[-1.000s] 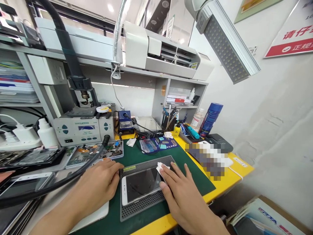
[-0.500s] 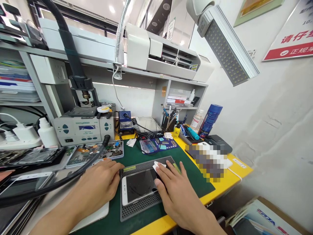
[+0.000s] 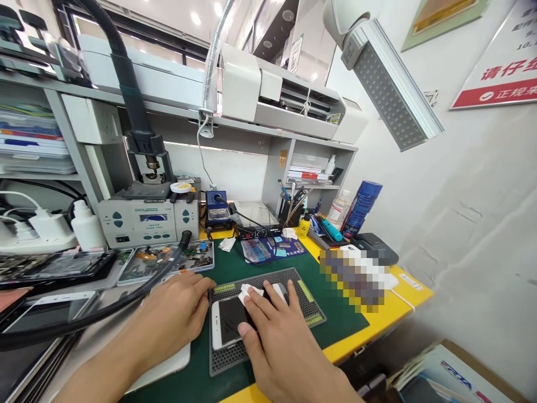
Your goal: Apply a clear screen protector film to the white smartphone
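A white smartphone (image 3: 230, 322) with a dark screen lies face up on a grey perforated mat (image 3: 229, 361). My right hand (image 3: 281, 341) reaches over the phone with fingers spread, pressing a folded white tissue (image 3: 247, 291) onto the screen. The hand hides the phone's right part. At the mat's upper left corner, my left hand (image 3: 180, 308) has its fingers curled, with the fingertips on the mat's edge; its thumb lies close to the phone's left end. Beneath the mat is a dark green work mat (image 3: 335, 319).
Left of the hands, a black hose (image 3: 121, 310) crosses above a tray of small circuit boards (image 3: 163, 260). Behind stand a hot-air rework station (image 3: 145, 224) and a soldering station (image 3: 218, 212). To the right are a blue spray can (image 3: 361, 210) and a yellow bottle (image 3: 304, 225).
My right hand has slid left over the phone with the tissue, covering more of the screen. My left hand keeps its place at the mat's corner. The view has shifted slightly.
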